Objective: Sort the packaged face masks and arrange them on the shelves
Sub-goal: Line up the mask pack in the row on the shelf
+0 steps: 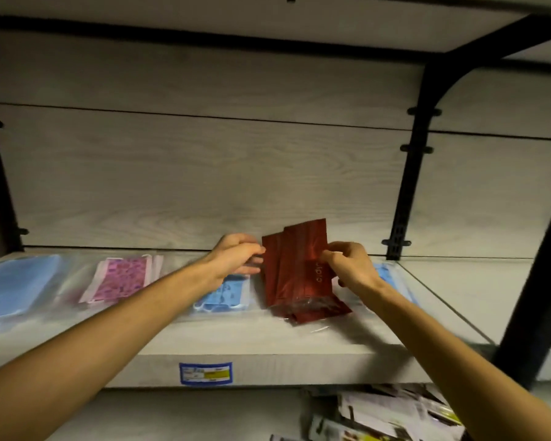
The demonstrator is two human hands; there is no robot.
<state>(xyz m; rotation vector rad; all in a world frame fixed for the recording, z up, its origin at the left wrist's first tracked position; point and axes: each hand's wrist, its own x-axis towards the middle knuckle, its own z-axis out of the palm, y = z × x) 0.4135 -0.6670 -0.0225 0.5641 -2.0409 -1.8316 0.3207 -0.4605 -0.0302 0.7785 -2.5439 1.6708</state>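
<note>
Fingers of my right hand (347, 265) pinch the red pack (295, 268) at its right edge; my left hand (239, 254) pinches its left edge, thumb on top. The pack stands tilted, its lower end on the shelf (268, 348). Just behind it lie two blue packs (223, 296), one each side. Further left sit a pink pack (123, 278) and another blue one (16, 283). Loose packets (385, 415) lie heaped below the shelf.
</note>
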